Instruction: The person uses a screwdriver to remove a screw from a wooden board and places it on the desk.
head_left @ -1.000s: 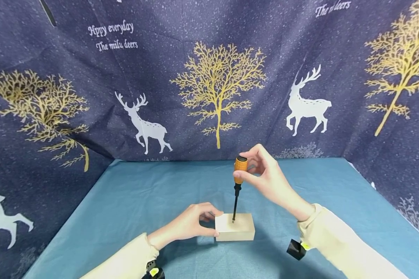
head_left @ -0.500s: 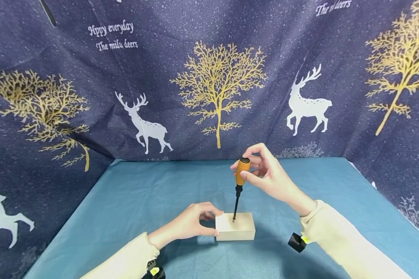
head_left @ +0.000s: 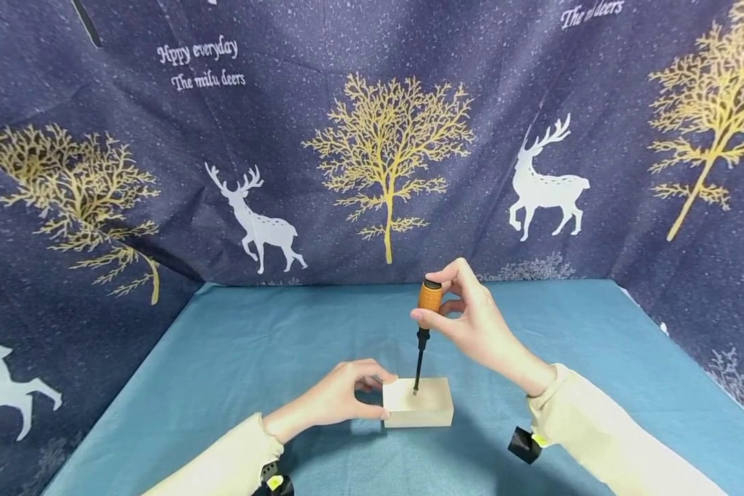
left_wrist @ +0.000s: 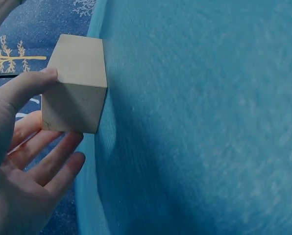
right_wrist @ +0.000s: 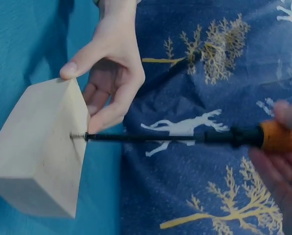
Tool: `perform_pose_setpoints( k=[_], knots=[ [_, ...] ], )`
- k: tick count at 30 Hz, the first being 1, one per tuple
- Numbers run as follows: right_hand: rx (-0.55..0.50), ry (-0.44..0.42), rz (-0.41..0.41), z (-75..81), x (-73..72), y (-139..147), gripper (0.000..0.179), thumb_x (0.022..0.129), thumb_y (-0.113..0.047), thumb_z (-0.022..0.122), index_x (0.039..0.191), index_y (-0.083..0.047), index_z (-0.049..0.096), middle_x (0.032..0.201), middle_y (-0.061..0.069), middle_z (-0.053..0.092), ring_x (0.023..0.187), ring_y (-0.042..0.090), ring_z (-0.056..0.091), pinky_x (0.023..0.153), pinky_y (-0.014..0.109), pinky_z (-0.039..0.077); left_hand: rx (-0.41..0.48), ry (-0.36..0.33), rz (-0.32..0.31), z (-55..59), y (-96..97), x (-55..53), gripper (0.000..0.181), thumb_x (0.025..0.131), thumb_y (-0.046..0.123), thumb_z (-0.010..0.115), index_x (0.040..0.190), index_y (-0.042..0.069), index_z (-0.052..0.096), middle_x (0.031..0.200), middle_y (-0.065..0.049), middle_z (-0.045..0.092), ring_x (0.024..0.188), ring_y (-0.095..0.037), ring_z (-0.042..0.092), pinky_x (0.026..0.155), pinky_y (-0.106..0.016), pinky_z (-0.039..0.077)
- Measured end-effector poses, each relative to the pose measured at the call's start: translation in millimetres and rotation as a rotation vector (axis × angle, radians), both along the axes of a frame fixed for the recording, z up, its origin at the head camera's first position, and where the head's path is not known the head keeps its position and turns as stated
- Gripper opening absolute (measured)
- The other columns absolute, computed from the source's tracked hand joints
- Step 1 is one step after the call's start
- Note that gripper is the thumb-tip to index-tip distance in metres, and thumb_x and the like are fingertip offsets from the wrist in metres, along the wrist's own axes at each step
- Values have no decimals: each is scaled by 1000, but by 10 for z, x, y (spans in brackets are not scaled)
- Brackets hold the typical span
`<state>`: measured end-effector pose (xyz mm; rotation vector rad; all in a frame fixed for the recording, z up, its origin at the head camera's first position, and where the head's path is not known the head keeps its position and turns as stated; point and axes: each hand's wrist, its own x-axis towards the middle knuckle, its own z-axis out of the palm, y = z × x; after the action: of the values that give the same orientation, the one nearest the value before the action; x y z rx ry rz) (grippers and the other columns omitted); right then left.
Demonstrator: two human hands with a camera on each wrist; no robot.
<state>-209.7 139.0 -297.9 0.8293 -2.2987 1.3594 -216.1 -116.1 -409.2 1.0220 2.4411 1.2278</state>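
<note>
A pale wooden block point(head_left: 430, 406) lies on the blue cloth. My left hand point(head_left: 335, 396) grips its left end, thumb on the near side and fingers on the far side. In the right wrist view a screw point(right_wrist: 78, 135) stands partly out of the block's upper face. The tip of a screwdriver point(right_wrist: 146, 138) meets the screw's head. My right hand point(head_left: 474, 320) pinches the screwdriver's orange, black-capped handle point(head_left: 430, 297) between thumb and fingers. The shaft is nearly upright, leaning slightly right at the top. In the left wrist view the block point(left_wrist: 77, 61) hides the screw.
The table under the blue cloth point(head_left: 254, 331) reaches back to a dark blue hanging point(head_left: 347, 227) printed with deer and trees. A black wrist camera point(head_left: 524, 445) hangs under the right sleeve, and another point(head_left: 279, 486) under the left.
The right hand's fingers have shifted around the handle, opening out and then closing again, and the handle tilted slightly. The left hand and the block have stayed in place.
</note>
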Motion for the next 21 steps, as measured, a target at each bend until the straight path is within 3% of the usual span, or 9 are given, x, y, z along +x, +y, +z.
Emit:
perform_pose_setpoints(
  k=[5,9,11,13,18,21],
  knots=[
    [-69,-25,188,-15,-45,93,37,90,-3,69,122,-7,51,126,11,63,101,5,68,75,28,59,-4,18,9,-1,-4,2,42,83,28,81,121,20,68,117,0,68,101,-13,70,88,-24,57],
    [-173,-81,419,-39,-111,134,42,97,4,55,134,-6,38,118,7,66,102,16,71,79,34,61,-1,19,14,11,-1,6,43,82,28,81,122,20,68,117,1,68,101,-12,69,89,-24,57],
    [-202,-110,478,-52,-135,138,42,98,6,51,133,-5,31,118,9,67,104,20,72,83,37,60,-2,18,17,15,-3,7,43,82,29,81,122,20,68,117,1,68,101,-12,69,89,-24,57],
    [-184,-87,437,-68,-148,129,41,97,5,54,129,-5,30,117,12,68,102,18,71,81,36,60,-4,16,20,16,-5,7,43,82,29,81,122,20,68,117,1,68,101,-13,69,89,-23,57],
    [-68,2,66,-106,-111,49,58,85,-9,77,123,-6,34,103,10,64,90,5,65,71,25,58,-5,4,21,-2,-10,7,44,82,30,81,123,22,68,117,2,67,102,-13,69,89,-24,57],
    [-66,-1,-58,-111,-74,8,61,80,-10,82,122,-5,37,101,9,57,88,5,62,76,20,57,2,1,17,-22,-8,5,43,82,30,81,123,23,68,117,1,67,102,-12,69,88,-25,57]
  ],
)
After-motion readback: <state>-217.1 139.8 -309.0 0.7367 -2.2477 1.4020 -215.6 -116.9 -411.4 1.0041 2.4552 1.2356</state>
